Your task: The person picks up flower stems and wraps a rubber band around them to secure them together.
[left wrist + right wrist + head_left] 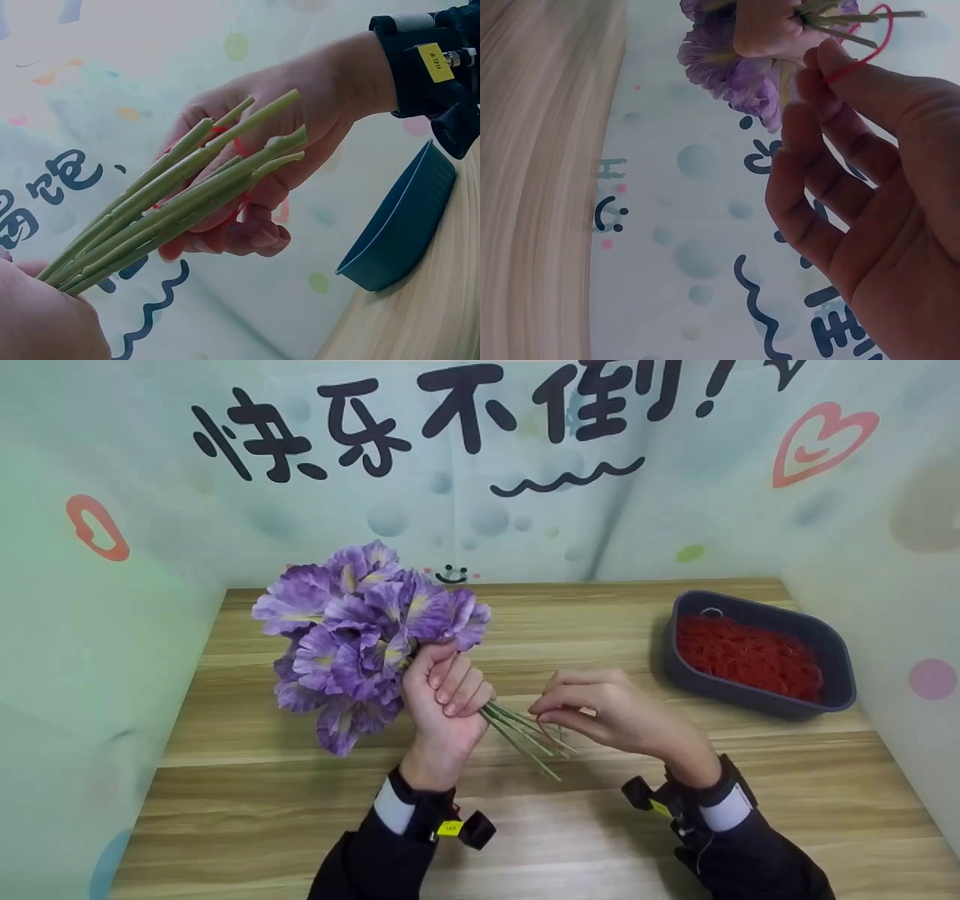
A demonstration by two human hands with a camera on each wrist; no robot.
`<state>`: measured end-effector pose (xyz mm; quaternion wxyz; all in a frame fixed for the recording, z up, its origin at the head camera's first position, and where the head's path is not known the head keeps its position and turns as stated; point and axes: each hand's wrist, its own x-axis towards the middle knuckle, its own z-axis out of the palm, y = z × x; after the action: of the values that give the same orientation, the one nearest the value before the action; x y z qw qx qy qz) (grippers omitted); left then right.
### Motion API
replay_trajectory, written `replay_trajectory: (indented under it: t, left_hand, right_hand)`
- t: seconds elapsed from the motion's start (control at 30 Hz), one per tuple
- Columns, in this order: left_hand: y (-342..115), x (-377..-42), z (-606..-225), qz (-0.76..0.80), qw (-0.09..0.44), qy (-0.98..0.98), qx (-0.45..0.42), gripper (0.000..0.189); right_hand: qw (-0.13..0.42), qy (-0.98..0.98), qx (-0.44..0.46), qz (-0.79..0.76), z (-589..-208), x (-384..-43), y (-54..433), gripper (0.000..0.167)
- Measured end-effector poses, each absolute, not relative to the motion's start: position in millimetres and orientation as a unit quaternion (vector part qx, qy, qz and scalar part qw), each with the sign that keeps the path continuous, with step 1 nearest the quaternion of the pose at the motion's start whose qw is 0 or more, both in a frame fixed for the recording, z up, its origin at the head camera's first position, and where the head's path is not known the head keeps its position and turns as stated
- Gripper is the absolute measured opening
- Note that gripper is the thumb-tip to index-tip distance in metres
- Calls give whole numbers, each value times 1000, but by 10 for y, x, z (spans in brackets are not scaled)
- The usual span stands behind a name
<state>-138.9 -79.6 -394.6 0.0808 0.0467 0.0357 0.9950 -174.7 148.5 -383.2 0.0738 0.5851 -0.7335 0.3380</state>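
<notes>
A bunch of purple flowers [360, 622] leans to the left, its stems gripped just below the blooms by my left hand [446, 705]. Several green stems [180, 180] stick out past that fist toward the right. My right hand [619, 712] pinches a red rubber band [889, 34] between thumb and forefinger. The band loops around the stems near their cut ends. In the right wrist view the other fingers [802, 210] of the right hand are bent and hold nothing.
A dark blue-grey bin [761, 705] with many red rubber bands [750, 656] stands at the back right of the wooden table [262, 825]. Behind the table hangs a pale printed backdrop [450, 510], with side panels left and right.
</notes>
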Motion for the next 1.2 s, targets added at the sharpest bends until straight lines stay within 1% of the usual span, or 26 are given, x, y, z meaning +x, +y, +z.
replay_trajectory:
  t: [0.17, 0.4, 0.67, 0.8, 0.9, 1.07, 1.13, 1.2]
  left_hand:
    - [-810, -1394, -3944, 995, 82, 27, 51, 44]
    - [-803, -1397, -3943, 995, 84, 32, 52, 43]
    - [-773, -1380, -3964, 994, 89, 44, 48, 41]
    - [-752, -1366, -3952, 994, 90, 53, 36, 47]
    - [-735, -1355, -3939, 994, 92, 60, 30, 53]
    - [-725, -1340, -3929, 993, 95, 58, 32, 54]
    - [-728, -1335, -3926, 994, 94, 51, 35, 52]
    - [-733, -1333, -3923, 994, 94, 44, 38, 48]
  right_hand:
    - [73, -747, 567, 340, -3820, -1732, 1499, 16]
    - [102, -758, 541, 350, -3859, -1683, 1424, 9]
    - [153, -752, 509, 391, -3945, -1637, 1291, 14]
    - [165, -764, 480, 398, -3965, -1632, 1275, 14]
    - [152, -774, 453, 415, -3971, -1632, 1282, 12]
    - [84, -764, 426, 477, -3964, -1641, 1298, 4]
    - [63, -756, 430, 490, -3959, -1653, 1308, 5]
    - [56, -752, 440, 487, -3957, -1666, 1319, 9]
